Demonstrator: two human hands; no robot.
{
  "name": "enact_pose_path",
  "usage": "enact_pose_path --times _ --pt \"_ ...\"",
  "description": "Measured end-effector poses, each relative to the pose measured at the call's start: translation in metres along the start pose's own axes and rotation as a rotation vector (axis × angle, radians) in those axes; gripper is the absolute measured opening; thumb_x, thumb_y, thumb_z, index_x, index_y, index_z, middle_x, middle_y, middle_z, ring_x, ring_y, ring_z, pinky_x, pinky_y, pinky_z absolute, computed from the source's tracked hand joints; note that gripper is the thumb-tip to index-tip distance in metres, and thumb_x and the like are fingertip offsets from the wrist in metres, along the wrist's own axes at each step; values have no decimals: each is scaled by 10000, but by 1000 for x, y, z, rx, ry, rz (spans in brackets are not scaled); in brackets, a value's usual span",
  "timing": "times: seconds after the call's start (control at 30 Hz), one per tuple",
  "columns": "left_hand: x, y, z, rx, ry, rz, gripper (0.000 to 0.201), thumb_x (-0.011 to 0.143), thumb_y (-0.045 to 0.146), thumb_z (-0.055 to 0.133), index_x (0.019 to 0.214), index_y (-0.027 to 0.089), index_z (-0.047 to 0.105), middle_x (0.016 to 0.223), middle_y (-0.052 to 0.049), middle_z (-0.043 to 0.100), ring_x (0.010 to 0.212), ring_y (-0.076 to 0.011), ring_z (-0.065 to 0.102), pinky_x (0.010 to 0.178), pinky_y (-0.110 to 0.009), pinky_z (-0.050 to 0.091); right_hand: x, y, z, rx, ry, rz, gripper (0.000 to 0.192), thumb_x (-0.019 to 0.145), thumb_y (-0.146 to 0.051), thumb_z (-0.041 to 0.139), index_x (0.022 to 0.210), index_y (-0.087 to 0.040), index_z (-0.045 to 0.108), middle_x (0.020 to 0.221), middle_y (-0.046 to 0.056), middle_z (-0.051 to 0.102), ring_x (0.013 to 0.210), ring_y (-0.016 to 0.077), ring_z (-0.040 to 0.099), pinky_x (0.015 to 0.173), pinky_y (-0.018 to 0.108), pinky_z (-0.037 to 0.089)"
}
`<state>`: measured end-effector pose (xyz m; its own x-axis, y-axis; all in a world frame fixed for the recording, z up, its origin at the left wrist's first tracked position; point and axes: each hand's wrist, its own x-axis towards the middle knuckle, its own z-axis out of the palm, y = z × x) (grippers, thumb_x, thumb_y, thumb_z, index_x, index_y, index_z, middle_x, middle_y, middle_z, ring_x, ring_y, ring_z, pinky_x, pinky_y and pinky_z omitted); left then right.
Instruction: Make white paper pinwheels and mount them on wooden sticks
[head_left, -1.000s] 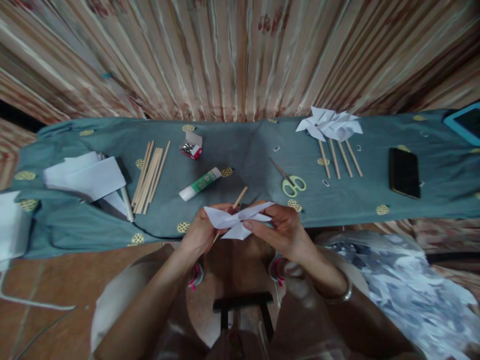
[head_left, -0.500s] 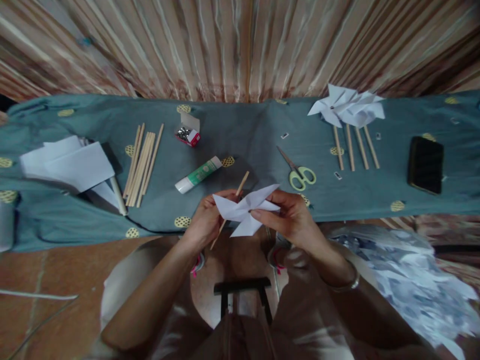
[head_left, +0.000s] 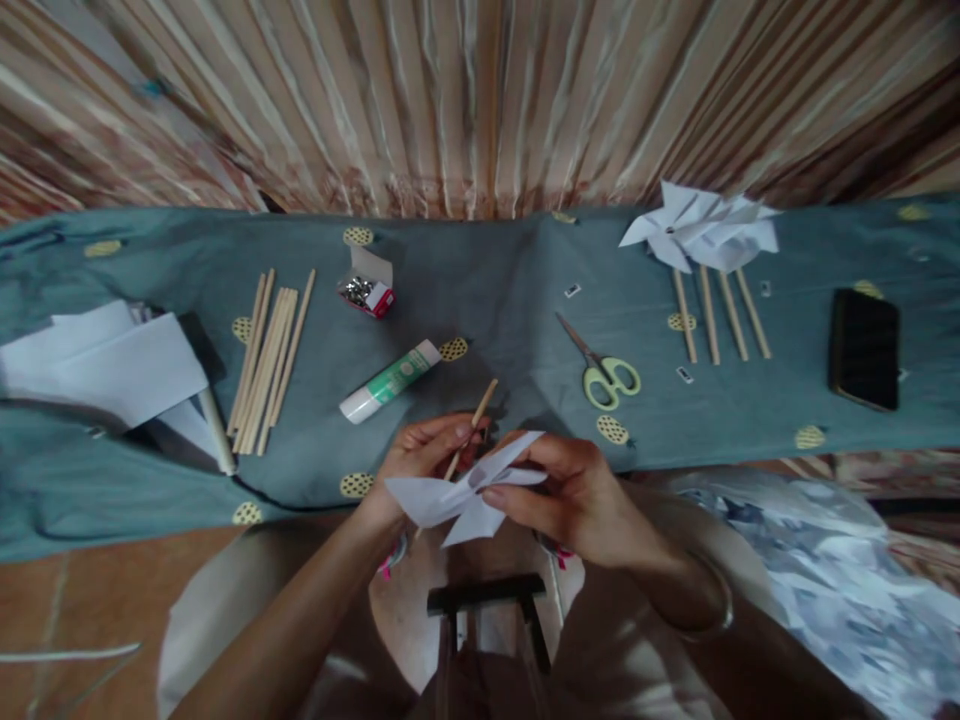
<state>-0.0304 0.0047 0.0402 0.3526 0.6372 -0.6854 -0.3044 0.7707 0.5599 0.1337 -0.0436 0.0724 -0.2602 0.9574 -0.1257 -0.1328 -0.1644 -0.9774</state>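
Note:
A white paper pinwheel (head_left: 480,487) is pinched near its centre by my right hand (head_left: 574,495), thumb on the near side. My left hand (head_left: 420,465) is closed on a thin wooden stick (head_left: 484,402), whose upper end pokes out past the fingers. The stick runs behind the pinwheel's left blade, so part of it is hidden. Whether the two are joined I cannot tell. On the table ahead lie a green and white glue stick (head_left: 391,381) and scissors (head_left: 604,372) with light green handles.
A small open box of metal pins (head_left: 367,290) stands behind the glue stick. Wooden sticks (head_left: 270,365) and white paper sheets (head_left: 112,365) lie left. Several finished pinwheels (head_left: 701,230) and a black phone (head_left: 865,350) are at right, on the teal cloth (head_left: 495,290).
The pinwheel has tilted and moved lower and slightly left with my right hand. More of the stick's upper part shows in my left hand. The view has shifted a little.

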Motion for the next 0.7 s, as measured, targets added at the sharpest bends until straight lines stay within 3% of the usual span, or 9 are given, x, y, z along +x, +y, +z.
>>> enact_pose_path --times 0.27,0.43,0.57,0.7 --pt "-3 -9 1 104 -64 148 334 554 403 897 712 131 784 684 -47 669 581 -110 551 549 -215 415 -3 -2 -12 -368 147 -247 87 881 -211 676 944 -233 731 895 24 750 828 153 706 747 277 574" --pt "-4 -9 0 174 -85 221 192 608 332 840 680 163 786 710 -38 655 645 -123 562 594 -211 420 -4 -3 -10 -597 179 -453 150 891 -119 631 988 -218 686 898 26 750 847 154 698 784 298 563" --pt "-3 -8 -1 191 -92 248 148 592 304 829 679 188 796 773 -57 687 731 -157 600 662 -226 451 -3 -4 -11 -658 186 -518 189 901 -87 602 1030 -211 661 936 32 750 890 156 699 830 317 558" --pt "-5 -6 0 224 -93 284 161 582 340 827 569 198 753 668 -30 622 637 -134 536 601 -224 421 -5 -5 -12 -662 192 -527 225 907 -88 581 1069 -228 649 956 36 745 909 172 698 829 347 564"
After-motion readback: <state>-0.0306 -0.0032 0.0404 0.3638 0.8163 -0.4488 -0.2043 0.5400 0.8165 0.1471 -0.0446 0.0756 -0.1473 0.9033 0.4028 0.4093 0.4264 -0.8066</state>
